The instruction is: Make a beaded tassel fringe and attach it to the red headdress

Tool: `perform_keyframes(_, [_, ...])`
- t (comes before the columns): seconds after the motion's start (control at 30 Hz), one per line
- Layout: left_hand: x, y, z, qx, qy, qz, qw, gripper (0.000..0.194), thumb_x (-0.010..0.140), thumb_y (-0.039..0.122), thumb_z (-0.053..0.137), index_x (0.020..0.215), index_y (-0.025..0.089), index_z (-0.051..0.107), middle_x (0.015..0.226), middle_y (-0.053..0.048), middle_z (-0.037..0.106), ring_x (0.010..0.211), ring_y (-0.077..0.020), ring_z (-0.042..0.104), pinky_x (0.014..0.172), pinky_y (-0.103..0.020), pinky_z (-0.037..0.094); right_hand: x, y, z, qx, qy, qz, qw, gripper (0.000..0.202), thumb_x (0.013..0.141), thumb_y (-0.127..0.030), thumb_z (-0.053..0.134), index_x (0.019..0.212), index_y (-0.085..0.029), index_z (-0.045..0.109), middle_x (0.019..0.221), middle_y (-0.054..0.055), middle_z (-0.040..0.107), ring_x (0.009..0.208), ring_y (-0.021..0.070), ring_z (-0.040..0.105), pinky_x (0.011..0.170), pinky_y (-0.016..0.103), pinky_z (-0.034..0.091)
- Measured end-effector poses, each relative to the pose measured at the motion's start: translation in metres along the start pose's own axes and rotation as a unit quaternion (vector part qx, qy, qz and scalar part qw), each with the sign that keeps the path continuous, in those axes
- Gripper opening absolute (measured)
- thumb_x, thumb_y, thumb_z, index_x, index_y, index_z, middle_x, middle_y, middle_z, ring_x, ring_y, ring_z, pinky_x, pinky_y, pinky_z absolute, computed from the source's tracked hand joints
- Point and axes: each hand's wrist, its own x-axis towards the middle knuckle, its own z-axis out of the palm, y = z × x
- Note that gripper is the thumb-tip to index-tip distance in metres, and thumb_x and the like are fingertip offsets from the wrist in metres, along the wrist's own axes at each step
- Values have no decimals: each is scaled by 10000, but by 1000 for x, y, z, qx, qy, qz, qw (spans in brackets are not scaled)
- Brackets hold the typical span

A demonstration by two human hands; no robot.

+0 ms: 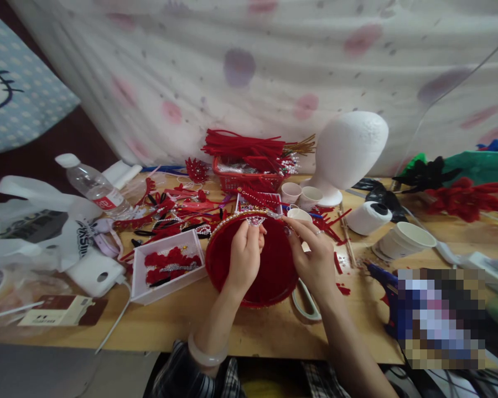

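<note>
A round, deep-red piece (222, 271) like a shallow bowl or hat stands on the table in front of me, its upper rim edged with a pearl bead trim (221, 222). Over its inside, my left hand (245, 251) is closed in a pinch on a small sparkly pink-and-silver ornament (255, 221), just by the far rim. My right hand (315, 254) is at the right part of that rim, its thumb and index finger pinched on the trimmed edge. What lies under its fingertips is partly hidden.
A white box (168, 298) of red pieces sits left, beside a power bank (97, 275) and a bottle (93, 185). Behind are a red basket (249, 182), paper cups (291, 192) and a foam head (352, 146). Scissors (309, 304) and a blue glue gun (384, 279) lie right.
</note>
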Motion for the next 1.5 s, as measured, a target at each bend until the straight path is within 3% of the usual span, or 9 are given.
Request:
perform_keyframes(0.43, [2,-6,-5,-32,-33,-5,999,268,888,392,553,725,180,527,549,91,331,464,-63,276,456,-200,238,-2,2,2,12,3,12,1000,343,947,-130,494,1174,-273,707,1030,82,732,937,225,694,806,367,549])
perform_keyframes(1.07, [4,-12,-11,-53,-46,0,998,281,895,419,567,746,184,535,551,92,316,473,-67,279,471,-197,256,-4,-3,9,0,23,39,999,332,930,-120,495,1149,-239,715,1026,101,737,901,231,703,785,376,550])
perform_keyframes(1.27, [3,-1,-9,-56,-41,16,997,302,885,462,599,765,188,557,634,56,407,514,-72,313,480,-200,288,-4,-1,10,7,26,25,999,331,943,-131,499,1158,-254,719,1026,95,734,924,229,699,802,378,554])
perform_keyframes(1.5, [-2,6,-7,-40,-52,23,998,338,901,485,599,760,179,568,587,70,351,514,-75,316,484,-193,291,-3,1,10,9,26,26,999,336,951,-133,492,1165,-247,724,1021,103,728,917,226,695,796,376,554])
